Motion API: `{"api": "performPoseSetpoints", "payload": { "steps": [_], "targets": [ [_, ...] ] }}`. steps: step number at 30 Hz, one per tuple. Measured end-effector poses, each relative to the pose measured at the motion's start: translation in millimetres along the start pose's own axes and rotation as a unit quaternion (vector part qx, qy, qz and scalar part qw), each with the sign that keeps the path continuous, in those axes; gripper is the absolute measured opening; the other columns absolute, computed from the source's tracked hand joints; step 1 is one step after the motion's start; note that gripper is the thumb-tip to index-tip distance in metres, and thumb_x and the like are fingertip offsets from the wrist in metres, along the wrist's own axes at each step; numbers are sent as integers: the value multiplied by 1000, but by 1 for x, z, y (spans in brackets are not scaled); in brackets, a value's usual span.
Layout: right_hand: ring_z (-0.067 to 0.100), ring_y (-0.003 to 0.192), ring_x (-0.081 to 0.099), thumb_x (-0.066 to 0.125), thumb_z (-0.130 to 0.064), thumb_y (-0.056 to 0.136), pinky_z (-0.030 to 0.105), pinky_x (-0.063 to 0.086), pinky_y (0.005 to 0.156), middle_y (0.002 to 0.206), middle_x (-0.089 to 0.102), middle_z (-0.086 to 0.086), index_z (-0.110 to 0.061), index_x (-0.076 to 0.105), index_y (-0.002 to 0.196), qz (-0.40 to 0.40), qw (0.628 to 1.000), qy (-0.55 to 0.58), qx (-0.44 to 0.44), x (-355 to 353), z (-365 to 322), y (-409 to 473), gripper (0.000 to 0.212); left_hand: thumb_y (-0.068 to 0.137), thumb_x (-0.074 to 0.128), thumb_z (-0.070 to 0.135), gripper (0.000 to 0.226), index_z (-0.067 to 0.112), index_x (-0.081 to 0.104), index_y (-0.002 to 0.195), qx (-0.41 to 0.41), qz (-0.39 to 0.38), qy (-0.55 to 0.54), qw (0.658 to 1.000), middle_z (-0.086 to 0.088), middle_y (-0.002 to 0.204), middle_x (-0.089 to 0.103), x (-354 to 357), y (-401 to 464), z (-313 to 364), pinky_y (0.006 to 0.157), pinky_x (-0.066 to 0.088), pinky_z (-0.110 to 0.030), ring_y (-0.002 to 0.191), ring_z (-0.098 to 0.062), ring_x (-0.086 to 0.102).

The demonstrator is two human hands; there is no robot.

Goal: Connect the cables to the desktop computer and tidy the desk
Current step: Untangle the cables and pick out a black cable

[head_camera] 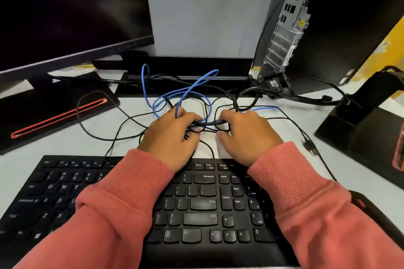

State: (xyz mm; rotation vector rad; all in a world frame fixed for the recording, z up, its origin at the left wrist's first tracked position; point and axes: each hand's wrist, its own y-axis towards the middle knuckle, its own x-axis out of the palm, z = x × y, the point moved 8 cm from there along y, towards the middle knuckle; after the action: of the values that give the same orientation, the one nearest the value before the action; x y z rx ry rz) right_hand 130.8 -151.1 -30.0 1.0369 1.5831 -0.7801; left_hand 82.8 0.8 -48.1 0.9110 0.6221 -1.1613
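Fingers (192,119) of left hand (172,135) and right hand (247,133) pinch the tangled black cables (209,123) and blue cable (185,94) on the bench (65,144); better to free one strand toward the computer tower (284,35), not yank

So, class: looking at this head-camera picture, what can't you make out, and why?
- Blue cable: ends lost in the tangle under the left hand and right hand.
- Computer tower: ports too small; top cut off.
- Keyboard: middle covered by sleeves.
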Motion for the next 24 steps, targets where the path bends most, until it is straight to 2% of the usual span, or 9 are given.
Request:
{"api": "performPoseSetpoints", "payload": {
  "steps": [3, 8, 11, 13, 16, 20, 24],
  "targets": [
    [30, 96, 59, 55, -39, 96, 34, 42, 71, 98, 65, 5, -26, 59, 113, 4, 1000, -5, -2, -2, 1, 1, 23, 96, 58, 34, 32, 36, 64, 127, 2, 1, -1, 1000, 15, 110, 57, 0, -1, 0, 92, 49, -37, 104, -17, 60],
    [31, 96, 59, 56, -36, 96, 33, 43, 73, 96, 64, 3, -27, 57, 117, 9, 1000, 17, 7, -7, 5, -5, 23, 97, 58, 30, 31, 34, 65, 128, 0, 1, -8, 1000, 15, 110, 57, -2, -4, 2, 93, 48, -40, 102, -18, 60],
    [29, 91, 56, 56, -30, 97, 32, 41, 71, 83, 51, 0, -23, 56, 117, 3, 1000, 29, 9, -5, 6, -10, 21, 98, 58, 28, 31, 32, 66, 128, -4, -4, -10, 1000, 14, 111, 58, -3, -5, 4, 93, 46, -38, 96, -15, 60],
    [30, 87, 54, 55, -29, 97, 33, 42, 71, 88, 52, 5, -22, 56, 119, -2, 1000, 26, 11, -7, 4, -13, 22, 99, 58, 28, 30, 32, 66, 128, -9, -9, -9, 1000, 13, 110, 58, -5, -6, 6, 90, 47, -37, 86, -14, 60],
    [31, 93, 56, 53, -29, 99, 33, 44, 74, 105, 61, 11, -23, 56, 124, -17, 999, 29, 12, -8, 1, -17, 26, 99, 57, 29, 30, 32, 65, 128, -9, -16, -6, 1000, 15, 109, 57, -8, -9, 9, 90, 47, -37, 79, -12, 59],
    [25, 86, 50, 52, -27, 100, 32, 46, 76, 111, 61, 11, -26, 56, 129, -18, 999, 35, 18, -12, 1, -20, 29, 99, 57, 30, 30, 34, 65, 128, 0, -18, -22, 1000, 16, 111, 57, -11, -10, 12, 94, 49, -43, 86, -13, 63],
    [26, 89, 54, 52, -24, 99, 33, 47, 77, 110, 60, 8, -28, 55, 124, -21, 998, 50, 19, -13, 0, -21, 26, 101, 50, 36, 27, 33, 70, 119, 6, 10, -54, 998, 14, 106, 55, -17, -11, 12, 89, 50, -44, 89, -16, 61]
  ]
}}
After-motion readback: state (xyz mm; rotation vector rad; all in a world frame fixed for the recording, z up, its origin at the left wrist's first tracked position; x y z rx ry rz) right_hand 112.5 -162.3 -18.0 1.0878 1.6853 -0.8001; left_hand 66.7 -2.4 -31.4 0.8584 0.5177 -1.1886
